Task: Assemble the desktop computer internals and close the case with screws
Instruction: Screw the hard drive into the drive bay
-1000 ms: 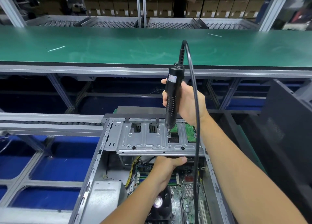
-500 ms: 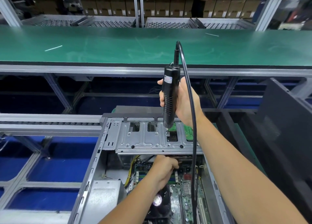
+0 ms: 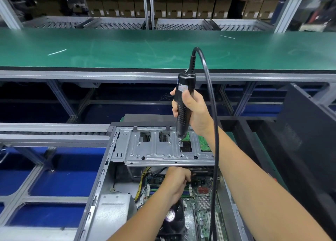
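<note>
A computer case [image 3: 101, 175] lies open on a factory line, its grey side wall at the left and a silver power supply [image 3: 112, 210] in its near left corner. Across the far end of the case sits a metal drive bracket [image 3: 156, 150], with a green circuit board [image 3: 204, 142] showing through its right cutouts. The left hand [image 3: 175, 183] reaches in just under the bracket's near edge, above the motherboard [image 3: 201, 200]; its fingers [image 3: 185, 176] are curled in, but what they hold, if anything, cannot be told. A fan [image 3: 171, 218] sits below the left wrist. Above the bracket the right hand [image 3: 194, 111] holds a black electric screwdriver [image 3: 183, 102] upright, fingers wrapped tightly around its ribbed grip. Its tip stands on a screw [image 3: 180, 143] at the edge of a dark cutout in the bracket. A black cable [image 3: 211, 99] arcs from the top of the tool and drops past the right forearm. Beyond the case runs a green table [image 3: 109, 48], and behind it stand stacked cartons [image 3: 163, 6]. A dark side panel [image 3: 307, 131] leans at the far right.
</note>
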The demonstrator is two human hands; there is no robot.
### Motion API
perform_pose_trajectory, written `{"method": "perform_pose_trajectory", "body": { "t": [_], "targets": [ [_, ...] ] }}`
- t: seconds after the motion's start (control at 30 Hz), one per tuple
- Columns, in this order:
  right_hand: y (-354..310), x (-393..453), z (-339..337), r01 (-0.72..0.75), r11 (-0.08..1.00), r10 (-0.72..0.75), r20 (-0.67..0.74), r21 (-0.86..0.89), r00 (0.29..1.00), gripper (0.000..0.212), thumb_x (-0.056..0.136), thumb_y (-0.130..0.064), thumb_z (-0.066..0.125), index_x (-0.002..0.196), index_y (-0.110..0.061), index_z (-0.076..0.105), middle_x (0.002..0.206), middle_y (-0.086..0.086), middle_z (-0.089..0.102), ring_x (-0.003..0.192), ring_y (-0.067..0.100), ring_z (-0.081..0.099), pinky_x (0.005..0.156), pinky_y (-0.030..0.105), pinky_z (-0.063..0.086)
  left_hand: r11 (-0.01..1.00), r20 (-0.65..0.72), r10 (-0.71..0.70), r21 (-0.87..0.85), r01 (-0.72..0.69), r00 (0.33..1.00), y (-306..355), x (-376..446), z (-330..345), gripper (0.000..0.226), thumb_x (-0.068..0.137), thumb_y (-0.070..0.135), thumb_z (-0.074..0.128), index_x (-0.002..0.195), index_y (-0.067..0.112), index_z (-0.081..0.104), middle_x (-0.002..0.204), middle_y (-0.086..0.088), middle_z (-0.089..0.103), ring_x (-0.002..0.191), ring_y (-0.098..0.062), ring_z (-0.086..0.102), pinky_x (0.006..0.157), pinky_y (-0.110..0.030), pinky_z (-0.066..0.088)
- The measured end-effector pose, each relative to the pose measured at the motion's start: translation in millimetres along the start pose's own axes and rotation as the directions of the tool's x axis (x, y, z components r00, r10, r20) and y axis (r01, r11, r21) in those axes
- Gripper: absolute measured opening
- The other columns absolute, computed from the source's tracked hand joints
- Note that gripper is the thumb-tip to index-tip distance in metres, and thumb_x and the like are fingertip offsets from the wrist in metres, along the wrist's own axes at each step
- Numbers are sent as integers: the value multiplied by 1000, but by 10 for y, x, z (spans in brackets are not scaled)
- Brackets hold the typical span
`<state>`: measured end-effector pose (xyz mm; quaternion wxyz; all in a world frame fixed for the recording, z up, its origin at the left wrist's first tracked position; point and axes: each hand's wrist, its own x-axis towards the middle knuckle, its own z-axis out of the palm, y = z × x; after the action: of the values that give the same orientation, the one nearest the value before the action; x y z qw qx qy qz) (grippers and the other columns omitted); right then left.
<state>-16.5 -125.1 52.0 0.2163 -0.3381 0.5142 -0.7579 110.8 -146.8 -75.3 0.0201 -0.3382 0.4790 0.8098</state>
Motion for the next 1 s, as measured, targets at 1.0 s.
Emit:
{"method": "perform_pose_trajectory", "body": {
  "t": [1.0],
  "targets": [
    [-6, 30, 94, 60, 941, -170, -311, -333, 935, 33, 80, -18, 79, 69, -2, 51, 51, 6, 52, 45, 18, 49, 55, 29, 48, 990, 96, 53, -133, -40, 994, 4, -1, -6, 34, 47, 1, 57, 47, 21, 29, 56, 3, 32, 68, -18, 32, 92, -37, 41]
  ]
}}
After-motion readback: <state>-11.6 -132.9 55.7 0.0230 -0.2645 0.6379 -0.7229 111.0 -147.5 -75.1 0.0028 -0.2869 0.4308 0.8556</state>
